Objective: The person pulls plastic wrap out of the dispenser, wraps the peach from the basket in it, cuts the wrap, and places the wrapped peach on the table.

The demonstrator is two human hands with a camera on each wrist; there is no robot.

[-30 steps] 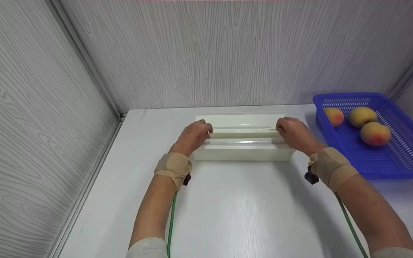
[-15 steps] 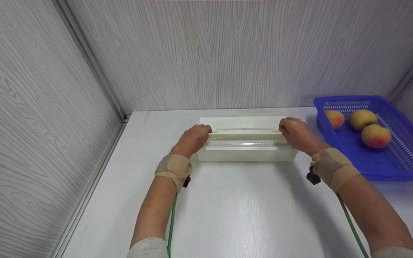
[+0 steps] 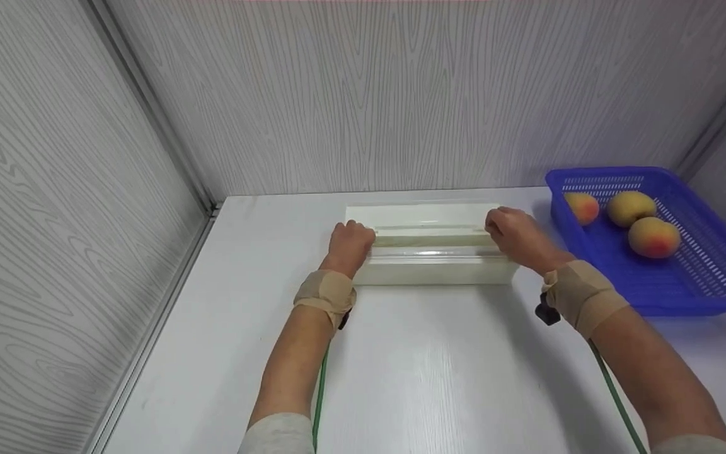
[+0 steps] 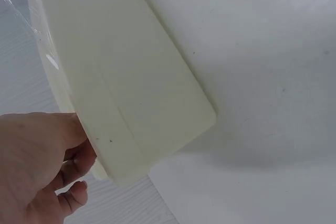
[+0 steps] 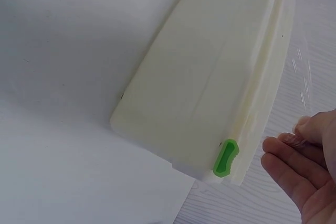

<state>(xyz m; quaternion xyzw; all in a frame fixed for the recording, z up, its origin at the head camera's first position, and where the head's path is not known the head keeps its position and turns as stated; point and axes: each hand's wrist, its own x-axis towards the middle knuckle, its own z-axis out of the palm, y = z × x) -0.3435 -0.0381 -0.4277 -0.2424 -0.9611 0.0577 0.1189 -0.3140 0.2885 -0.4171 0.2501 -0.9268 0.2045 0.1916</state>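
A long white box [image 3: 435,272] lies crosswise on the table, with clear film [image 5: 304,77] rising from its far side. My left hand [image 3: 349,246] is at the box's left end; in the left wrist view its fingers [image 4: 79,163] curl behind the box's edge, the foremost fingertips hidden. At the right end, my right hand [image 3: 520,236] pinches the film between thumb and fingers, beside the box rather than touching it in the right wrist view. A green slider [image 5: 226,158] sits at that end of the box.
To the right stands a blue basket [image 3: 665,302] holding several peaches [image 3: 654,238]. A grey wood-grain wall [image 3: 388,94] rises behind the table, another along its left side. Green cables [image 3: 618,397] trail from both wrists.
My left hand and forearm have shifted a little to the right, the hand turning more upright with its knuckles forward. My right hand has hardly moved; the whole view has shifted slightly.
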